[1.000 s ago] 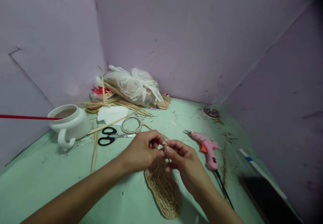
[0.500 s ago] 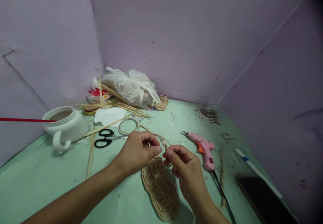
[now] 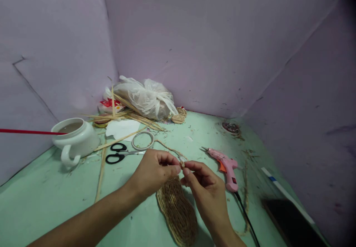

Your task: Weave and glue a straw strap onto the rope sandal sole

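My left hand (image 3: 155, 171) and my right hand (image 3: 207, 185) meet at their fingertips over the table. Between them they pinch a small piece of braided twine (image 3: 182, 164), mostly hidden by the fingers. A thin length of cord (image 3: 169, 147) lies behind the hands, running toward the tape roll. Under the hands lies a brown sole-shaped mat (image 3: 178, 213) of coiled fibre rope, its top end partly covered. To the right of my right hand rests a pink glue gun (image 3: 229, 169) with an orange trigger.
Black-handled scissors (image 3: 116, 158) and a tape roll (image 3: 142, 141) lie left of centre. Further left stands a white pot (image 3: 80, 139) with a red stick. Straw strips and a tied plastic bag (image 3: 147, 96) fill the back corner. A dark flat object (image 3: 292, 221) sits at right.
The fingertips of both hands have come together on the twine piece. The whole view has shifted slightly; the things on the table stay in place.
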Demonstrator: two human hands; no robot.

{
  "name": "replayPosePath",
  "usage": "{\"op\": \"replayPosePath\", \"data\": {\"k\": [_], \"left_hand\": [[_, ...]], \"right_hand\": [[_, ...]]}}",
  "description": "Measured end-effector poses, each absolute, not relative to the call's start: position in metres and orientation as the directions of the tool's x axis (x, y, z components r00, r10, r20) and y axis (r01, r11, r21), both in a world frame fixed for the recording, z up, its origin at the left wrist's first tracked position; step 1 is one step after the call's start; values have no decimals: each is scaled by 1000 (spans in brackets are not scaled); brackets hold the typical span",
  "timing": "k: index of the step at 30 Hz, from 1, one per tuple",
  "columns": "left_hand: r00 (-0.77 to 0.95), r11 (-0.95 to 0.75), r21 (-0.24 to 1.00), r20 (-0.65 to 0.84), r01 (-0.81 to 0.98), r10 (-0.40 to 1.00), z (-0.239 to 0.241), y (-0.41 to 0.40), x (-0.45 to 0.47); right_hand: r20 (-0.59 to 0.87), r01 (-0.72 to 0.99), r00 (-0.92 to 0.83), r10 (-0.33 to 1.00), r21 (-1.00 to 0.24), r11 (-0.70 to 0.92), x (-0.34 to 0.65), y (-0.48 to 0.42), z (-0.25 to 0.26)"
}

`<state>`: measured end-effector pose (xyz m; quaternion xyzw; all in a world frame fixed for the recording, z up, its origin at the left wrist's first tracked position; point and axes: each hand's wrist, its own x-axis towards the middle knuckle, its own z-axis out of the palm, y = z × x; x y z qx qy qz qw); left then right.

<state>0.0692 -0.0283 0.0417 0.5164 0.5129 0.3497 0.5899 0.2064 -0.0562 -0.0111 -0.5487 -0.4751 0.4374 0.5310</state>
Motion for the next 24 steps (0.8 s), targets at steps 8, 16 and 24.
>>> {"op": "replayPosePath", "data": {"k": [8,16,24], "left_hand": [[291,74,962,-152,261,945,41,-31,68],[232,-110,901,11,419,973,41,-32,65],[139,-186,875,137,448,981,39,-32,66]], "right_hand": [[143,166,164,976,-979,116,208,-60,-9],[88,135,173,981,-989,65,209,-60,-7],[39,41,163,986,-999,33,208,-57,-2]]}}
